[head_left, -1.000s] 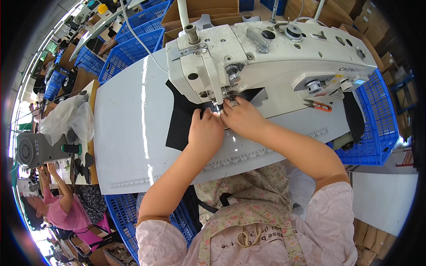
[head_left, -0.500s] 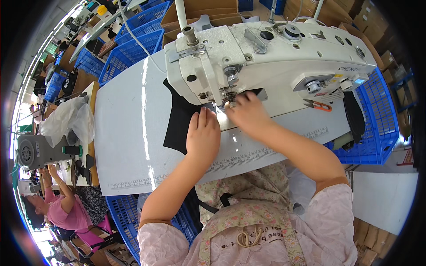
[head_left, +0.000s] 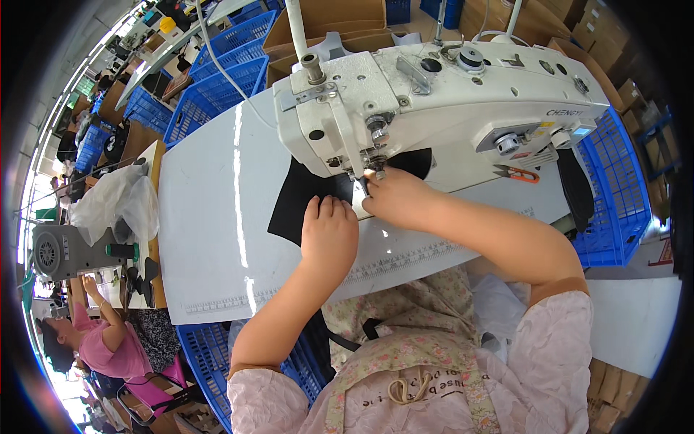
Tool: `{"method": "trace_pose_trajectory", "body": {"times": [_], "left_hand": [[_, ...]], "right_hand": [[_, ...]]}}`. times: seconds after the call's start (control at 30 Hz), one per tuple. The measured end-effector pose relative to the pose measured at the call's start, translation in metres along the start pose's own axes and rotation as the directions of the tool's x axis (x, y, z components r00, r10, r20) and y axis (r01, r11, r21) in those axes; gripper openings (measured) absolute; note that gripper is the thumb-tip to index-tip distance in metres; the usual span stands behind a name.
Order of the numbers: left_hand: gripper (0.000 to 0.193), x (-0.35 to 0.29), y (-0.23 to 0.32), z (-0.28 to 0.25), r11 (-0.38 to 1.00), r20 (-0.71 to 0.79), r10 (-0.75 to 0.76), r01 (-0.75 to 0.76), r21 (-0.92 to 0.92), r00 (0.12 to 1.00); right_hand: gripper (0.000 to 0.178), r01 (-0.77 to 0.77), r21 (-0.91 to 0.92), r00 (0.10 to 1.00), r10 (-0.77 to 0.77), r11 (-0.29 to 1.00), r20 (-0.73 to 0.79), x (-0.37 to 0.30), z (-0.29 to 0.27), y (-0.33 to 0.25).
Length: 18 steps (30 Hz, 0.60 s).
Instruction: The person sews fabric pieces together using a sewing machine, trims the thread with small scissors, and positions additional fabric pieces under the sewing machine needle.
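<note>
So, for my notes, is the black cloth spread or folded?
Spread where visible: the black cloth lies flat on the table with outer edge showing; the sewing machine hides part.

A pair of orange-handled metal thread snips [head_left: 517, 173] lies at right, near a blue slatted plastic crate [head_left: 613, 242]. At far left, a co-worker in a pink short-sleeved top [head_left: 112, 352] sits before a grey sewing machine [head_left: 76, 252]; a crumpled translucent plastic bag [head_left: 108, 205] lies beside it. Brown cardboard boxes [head_left: 606, 35] fill the upper right

Dark lettering [head_left: 564, 113] marks the sewing machine [head_left: 448, 119] and pale pink shirt [head_left: 434, 406].
</note>
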State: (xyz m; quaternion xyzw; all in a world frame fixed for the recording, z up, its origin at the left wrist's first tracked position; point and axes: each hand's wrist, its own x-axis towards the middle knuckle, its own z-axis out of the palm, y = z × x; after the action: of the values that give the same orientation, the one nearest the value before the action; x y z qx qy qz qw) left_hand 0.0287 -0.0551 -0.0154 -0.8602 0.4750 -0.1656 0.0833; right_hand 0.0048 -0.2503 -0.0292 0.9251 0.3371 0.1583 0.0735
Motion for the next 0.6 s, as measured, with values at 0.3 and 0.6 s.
{"method": "trace_pose_trajectory", "body": {"times": [0.3,0.6], "left_hand": [[0.033,-0.003,0.008,0.002,1.000,0.009,0.021,-0.021,-0.003,1.000],[0.038,-0.003,0.013,0.011,1.000,0.014,-0.003,0.003,-0.020,1.000]], "right_hand": [[0.012,-0.090,-0.147,0.996,0.090,0.985,-0.012,-0.007,0.008,-0.017],[0.013,-0.111,-0.188,0.994,0.113,0.976,-0.002,-0.002,0.006,-0.019]]}}
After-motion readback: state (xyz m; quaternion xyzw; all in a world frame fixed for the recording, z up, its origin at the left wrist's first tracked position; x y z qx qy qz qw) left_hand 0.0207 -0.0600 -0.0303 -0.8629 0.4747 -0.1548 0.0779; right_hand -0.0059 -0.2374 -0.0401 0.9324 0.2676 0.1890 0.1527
